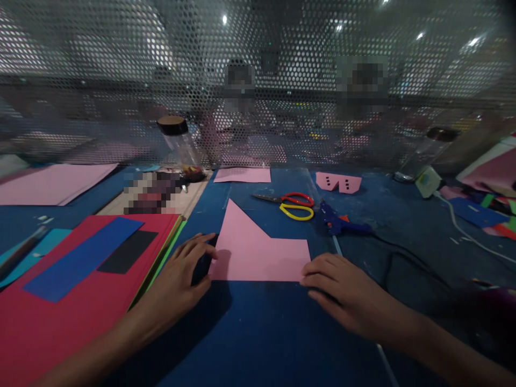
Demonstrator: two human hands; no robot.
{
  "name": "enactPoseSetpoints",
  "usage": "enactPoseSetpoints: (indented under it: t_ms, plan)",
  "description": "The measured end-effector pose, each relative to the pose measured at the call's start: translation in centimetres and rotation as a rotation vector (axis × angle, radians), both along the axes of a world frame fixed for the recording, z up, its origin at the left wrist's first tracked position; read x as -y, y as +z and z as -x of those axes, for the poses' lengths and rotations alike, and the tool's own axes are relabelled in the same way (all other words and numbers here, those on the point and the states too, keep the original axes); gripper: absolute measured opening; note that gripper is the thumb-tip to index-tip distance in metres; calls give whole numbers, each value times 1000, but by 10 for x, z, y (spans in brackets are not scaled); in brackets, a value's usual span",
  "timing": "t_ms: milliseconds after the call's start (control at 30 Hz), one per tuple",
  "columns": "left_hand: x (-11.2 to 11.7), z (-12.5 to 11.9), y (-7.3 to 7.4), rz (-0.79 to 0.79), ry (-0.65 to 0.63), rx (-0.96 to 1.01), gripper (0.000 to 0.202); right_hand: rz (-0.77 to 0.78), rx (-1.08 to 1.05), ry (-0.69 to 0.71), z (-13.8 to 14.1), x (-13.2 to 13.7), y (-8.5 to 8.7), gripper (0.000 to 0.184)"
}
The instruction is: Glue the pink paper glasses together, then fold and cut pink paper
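"As far as the cut edges show, how complete is this flat pink paper shape [258, 259]?"

"Its outline looks finished, I'd judge: a tall point at the far left, then a slope down to a low block on the right. It lies on the dark blue tabletop [258, 333], between the hands. No added piece shows on it, so any joining appears not yet done. The metal scissors with red and yellow handles [297, 214] and the blue glue gun with a black cord [342, 223] lie beyond it, unheld."

"And the small pink paper piece with black squares [352, 185]?"

"Far side, well apart from the shape; its markings look complete."

"The fingers?"

"The left hand [189, 263] is loosely curved at the shape's left edge, thumb parted from the fingers. The right hand [342, 287] has its fingertips at the near right corner; whether they pinch it, I cannot tell."

"What's unclear?"

"A dark patch inside the left hand's curve — shadow or object. The grey perforated screen [282, 123] obscures whatever lies behind, and something dark purple [497, 303] at the near right is smeared and cut off."
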State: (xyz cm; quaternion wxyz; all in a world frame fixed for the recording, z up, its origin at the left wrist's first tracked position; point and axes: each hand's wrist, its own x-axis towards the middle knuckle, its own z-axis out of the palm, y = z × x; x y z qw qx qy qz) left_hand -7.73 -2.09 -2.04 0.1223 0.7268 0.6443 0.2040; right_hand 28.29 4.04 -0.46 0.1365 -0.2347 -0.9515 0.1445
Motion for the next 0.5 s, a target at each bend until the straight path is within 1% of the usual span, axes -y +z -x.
enactPoseSetpoints:
  t_ms: [500]
  plan:
    - [2,1,3,1,-2,26,23,36,9,1,0,0,1,21]
